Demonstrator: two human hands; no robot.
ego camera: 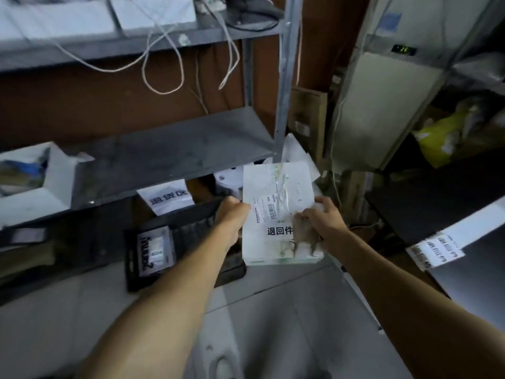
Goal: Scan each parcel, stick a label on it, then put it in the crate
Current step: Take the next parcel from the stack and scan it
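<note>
A white parcel box (276, 187) with a barcode slip and a printed label reading 退回件 (280, 231) is held in the air between both hands. My left hand (232, 212) grips its left edge. My right hand (318, 217) grips its right side, fingers curled over the lower right of the top face. Below and left of the parcel stands a black plastic crate (188, 222) on the floor under the shelf, with a dark boxed parcel (154, 248) lying inside. A white sign (168, 199) is fixed at the crate's back edge.
A grey metal shelf (169, 157) runs across the left, its upright post (284, 91) just behind the parcel. White cables (164, 64) hang from the shelf above. A white open box (41, 181) sits on the shelf at left. A second rack with labels (437, 248) stands right.
</note>
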